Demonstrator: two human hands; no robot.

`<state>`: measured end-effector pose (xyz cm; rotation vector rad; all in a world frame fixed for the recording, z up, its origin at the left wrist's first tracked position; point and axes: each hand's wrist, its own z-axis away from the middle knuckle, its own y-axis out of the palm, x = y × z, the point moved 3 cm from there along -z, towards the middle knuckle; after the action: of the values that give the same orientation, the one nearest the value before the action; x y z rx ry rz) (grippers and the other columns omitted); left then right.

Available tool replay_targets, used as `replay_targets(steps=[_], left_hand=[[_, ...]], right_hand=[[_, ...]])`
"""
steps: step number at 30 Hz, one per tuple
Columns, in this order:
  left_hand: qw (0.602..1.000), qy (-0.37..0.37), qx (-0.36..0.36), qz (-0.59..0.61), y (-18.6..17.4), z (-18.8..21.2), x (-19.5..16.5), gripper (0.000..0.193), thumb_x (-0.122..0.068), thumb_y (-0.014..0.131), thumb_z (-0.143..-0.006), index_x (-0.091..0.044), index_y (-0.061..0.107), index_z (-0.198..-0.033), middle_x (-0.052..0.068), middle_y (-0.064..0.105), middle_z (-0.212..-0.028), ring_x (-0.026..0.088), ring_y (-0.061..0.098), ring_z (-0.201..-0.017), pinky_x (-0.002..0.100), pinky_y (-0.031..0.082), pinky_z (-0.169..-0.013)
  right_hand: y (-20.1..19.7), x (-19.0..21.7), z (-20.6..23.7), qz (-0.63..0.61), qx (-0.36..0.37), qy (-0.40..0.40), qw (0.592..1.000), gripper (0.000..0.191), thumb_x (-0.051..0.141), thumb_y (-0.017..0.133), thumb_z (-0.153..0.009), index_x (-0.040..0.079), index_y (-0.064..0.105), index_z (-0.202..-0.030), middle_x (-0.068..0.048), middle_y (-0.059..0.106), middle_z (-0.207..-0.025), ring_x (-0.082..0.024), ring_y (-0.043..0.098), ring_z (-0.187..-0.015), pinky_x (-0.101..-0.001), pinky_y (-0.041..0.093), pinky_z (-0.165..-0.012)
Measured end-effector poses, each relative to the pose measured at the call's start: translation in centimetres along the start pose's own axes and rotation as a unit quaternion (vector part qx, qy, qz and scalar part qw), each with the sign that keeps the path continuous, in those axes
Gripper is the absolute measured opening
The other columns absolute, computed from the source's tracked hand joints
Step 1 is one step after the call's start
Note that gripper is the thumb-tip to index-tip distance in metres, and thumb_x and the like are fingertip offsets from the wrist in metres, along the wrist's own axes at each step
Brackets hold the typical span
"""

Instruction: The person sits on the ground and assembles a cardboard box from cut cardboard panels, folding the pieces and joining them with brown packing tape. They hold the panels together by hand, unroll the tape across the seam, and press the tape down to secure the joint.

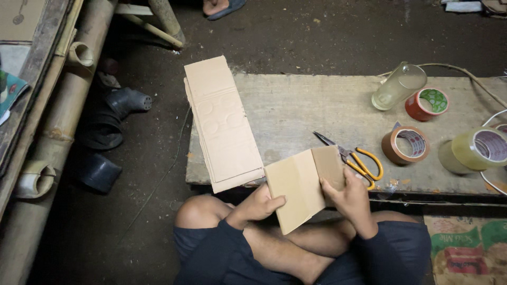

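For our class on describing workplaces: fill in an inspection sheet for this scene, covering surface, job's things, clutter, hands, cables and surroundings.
Surface: low wooden board on a dark dirt floor, worn.
Job's things: folded cardboard piece, held over the lap; stack of cardboard sheets overhanging the board's left end.
Clutter: yellow-handled scissors, brown tape roll, red tape roll, clear tape roll, glass lying on its side.
Hands: left hand and right hand both grip the folded cardboard.
Cables: white cord at the right edge.
Surroundings: bamboo poles, black boots.
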<state>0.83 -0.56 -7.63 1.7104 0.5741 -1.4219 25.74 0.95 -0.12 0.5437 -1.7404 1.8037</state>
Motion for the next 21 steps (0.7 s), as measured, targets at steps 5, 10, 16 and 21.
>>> replay_targets(steps=[5, 10, 16, 21], left_hand=[[0.998, 0.025, -0.039, 0.044, -0.8, -0.1, 0.7, 0.051, -0.014, 0.059, -0.099, 0.002, 0.044, -0.145, 0.008, 0.062, -0.133, 0.016, 0.058, -0.123, 0.034, 0.049, -0.105], [0.996, 0.047, -0.052, 0.051, -1.5, -0.1, 0.5, 0.057, -0.011, 0.059, -0.096, 0.002, 0.04, -0.148, 0.007, 0.058, -0.136, 0.016, 0.055, -0.127, 0.034, 0.046, -0.109], [0.996, -0.006, -0.009, 0.093, -1.1, 0.4, -0.7, 0.058, -0.007, 0.057, -0.091, 0.004, 0.043, -0.147, 0.007, 0.06, -0.131, 0.016, 0.056, -0.123, 0.033, 0.047, -0.105], [0.995, -0.023, 0.037, 0.087, -1.0, 0.8, -1.9, 0.053, -0.009, 0.057, -0.091, 0.006, 0.051, -0.142, 0.008, 0.063, -0.129, 0.017, 0.058, -0.122, 0.032, 0.046, -0.106]], right_hand=[[1.4, -3.4, -0.2, -0.508, 0.159, 0.063, 0.844, 0.056, 0.034, 0.057, -0.097, 0.001, 0.055, -0.143, -0.013, 0.067, -0.131, -0.023, 0.065, -0.117, -0.0346, 0.053, -0.097], [1.7, -6.2, -1.1, -0.581, 0.186, 0.104, 0.785, 0.063, 0.03, 0.055, -0.1, 0.004, 0.04, -0.155, -0.009, 0.056, -0.143, -0.02, 0.054, -0.125, -0.0367, 0.044, -0.101], [3.5, -4.7, -0.3, -0.554, 0.293, 0.018, 0.779, 0.068, 0.031, 0.066, -0.093, -0.001, 0.047, -0.15, -0.008, 0.064, -0.134, -0.016, 0.06, -0.116, -0.0319, 0.048, -0.098], [2.5, -2.7, 0.2, -0.5, 0.285, -0.017, 0.818, 0.057, 0.019, 0.072, -0.093, -0.004, 0.053, -0.141, -0.008, 0.068, -0.125, -0.015, 0.064, -0.113, -0.0323, 0.05, -0.099]])
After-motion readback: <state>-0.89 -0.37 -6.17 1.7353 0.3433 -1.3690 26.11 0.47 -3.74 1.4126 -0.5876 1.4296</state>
